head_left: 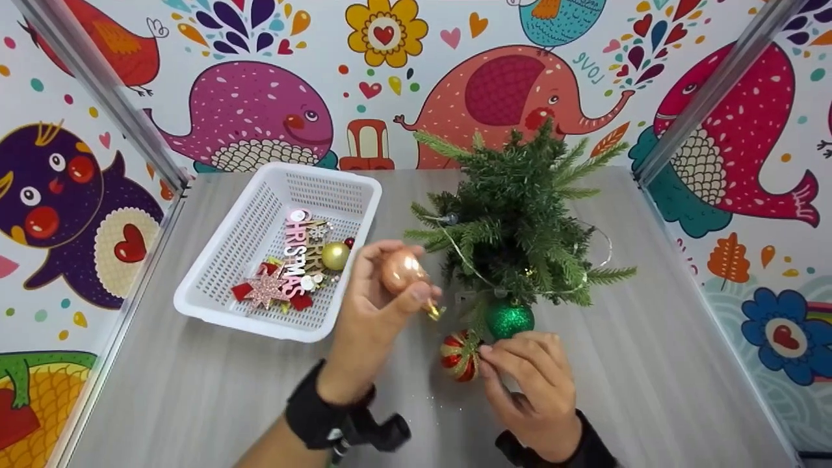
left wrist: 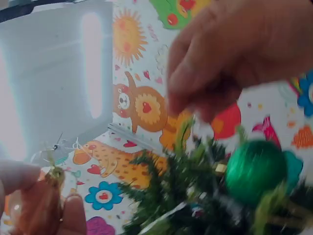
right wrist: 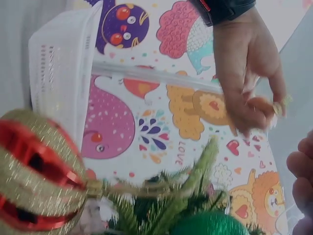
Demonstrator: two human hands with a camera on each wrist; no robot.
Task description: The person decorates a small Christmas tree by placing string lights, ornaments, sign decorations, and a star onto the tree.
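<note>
My left hand (head_left: 374, 312) holds a shiny peach bauble (head_left: 401, 272) between thumb and fingers, its gold cap (head_left: 433, 312) pointing down toward the tree. A small green Christmas tree (head_left: 520, 208) stands right of centre. From its near branches hang a glittery green bauble (head_left: 511, 319) and a red bauble with gold stripes (head_left: 459, 356). Close beside the striped bauble is my right hand (head_left: 536, 390), fingers loosely bent. In the right wrist view its fingertips (right wrist: 303, 188) look apart from the striped bauble (right wrist: 36, 176), with nothing visible in them.
At the left, a white plastic basket (head_left: 221, 260) contains a pink glitter star (head_left: 268, 286), a gold bauble (head_left: 335, 256) and a Christmas letter sign (head_left: 296, 260). A string of wire lights (head_left: 461, 257) wraps the tree. Printed panels (head_left: 383, 91) enclose the grey table (head_left: 650, 364).
</note>
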